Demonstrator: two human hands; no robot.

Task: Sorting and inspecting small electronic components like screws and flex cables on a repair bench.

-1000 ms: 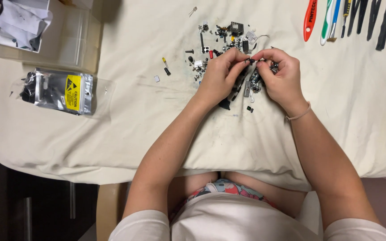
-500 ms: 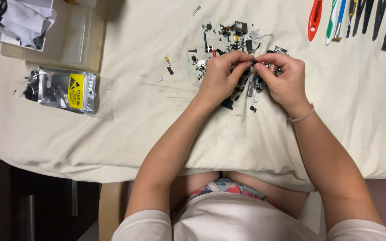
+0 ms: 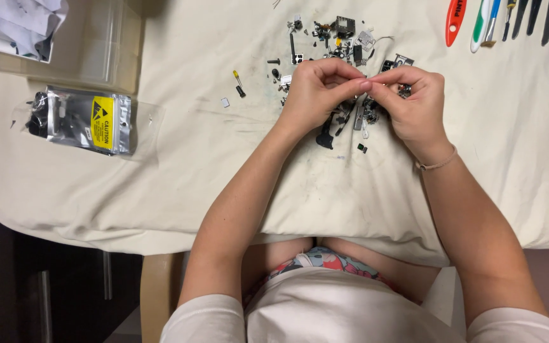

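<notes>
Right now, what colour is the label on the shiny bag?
Yellow label on the silvery bag, seen in the head view.

A matt, off-white cloth (image 3: 160, 184), faintly smudged, covers the counter. The anti-static bag (image 3: 81, 119) is glossy silvery foil. The small parts (image 3: 344, 38) look like dark plastic and bright metal, perhaps. The storage bin (image 3: 103, 44) is clear, smooth plastic.

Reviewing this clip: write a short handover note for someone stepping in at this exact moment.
Left hand and right hand: fingertips pinched together over the pile of small parts, seemingly on a tiny piece, too small to identify.
Things: the pile lies loose on the cream cloth; hand tools lined up at the far right edge; silver anti-static bag to the left, clear plastic box behind it.
Done: many parts lie separated.
Left: cannot tell from this view.
</notes>
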